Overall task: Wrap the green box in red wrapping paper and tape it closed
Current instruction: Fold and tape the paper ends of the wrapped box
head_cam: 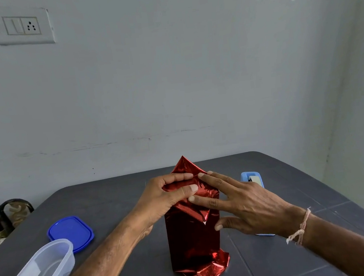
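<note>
The box stands upright on the dark table (115, 202), fully covered in shiny red wrapping paper (193, 243); no green shows. Loose paper crumples at its base, and a pointed flap sticks up at the top. My left hand (167, 198) pinches the folded paper at the top end between thumb and fingers. My right hand (240, 201) lies with straight fingers pressing the top fold down, its thumb against the box's right side. A light blue tape dispenser (252, 178) sits behind my right hand, partly hidden.
A blue oval lid (70, 233) lies at the left. A clear plastic container (33, 275) stands at the front left corner. The wall runs close behind the table's far edge. A chair shows at the far left.
</note>
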The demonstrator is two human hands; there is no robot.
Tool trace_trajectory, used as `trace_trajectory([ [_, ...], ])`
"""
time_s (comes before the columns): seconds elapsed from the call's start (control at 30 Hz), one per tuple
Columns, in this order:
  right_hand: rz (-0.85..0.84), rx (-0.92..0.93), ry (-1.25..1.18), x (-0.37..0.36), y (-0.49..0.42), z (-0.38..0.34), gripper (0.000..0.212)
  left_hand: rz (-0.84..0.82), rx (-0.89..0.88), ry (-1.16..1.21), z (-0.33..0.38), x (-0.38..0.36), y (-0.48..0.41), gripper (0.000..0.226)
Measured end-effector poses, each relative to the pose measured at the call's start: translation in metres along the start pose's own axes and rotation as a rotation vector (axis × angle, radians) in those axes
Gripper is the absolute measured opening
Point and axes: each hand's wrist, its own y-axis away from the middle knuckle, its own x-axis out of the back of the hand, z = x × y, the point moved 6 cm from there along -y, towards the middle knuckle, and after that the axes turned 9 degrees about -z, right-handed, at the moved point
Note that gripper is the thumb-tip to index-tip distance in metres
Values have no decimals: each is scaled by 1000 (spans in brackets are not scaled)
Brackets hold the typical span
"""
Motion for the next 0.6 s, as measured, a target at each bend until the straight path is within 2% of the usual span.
trace_trajectory([
  [0.4, 75, 6, -155, -7, 7, -2, 79, -25, -16, -52, 0, -1, 3, 47],
  [0.5, 140, -103, -333, -8, 14, 2, 82, -22, -15, -35, -1, -1, 4, 47],
  [0.6, 210, -293, -658, -13, 25, 9, 84, -13, -6, -12, -3, -1, 3, 46],
])
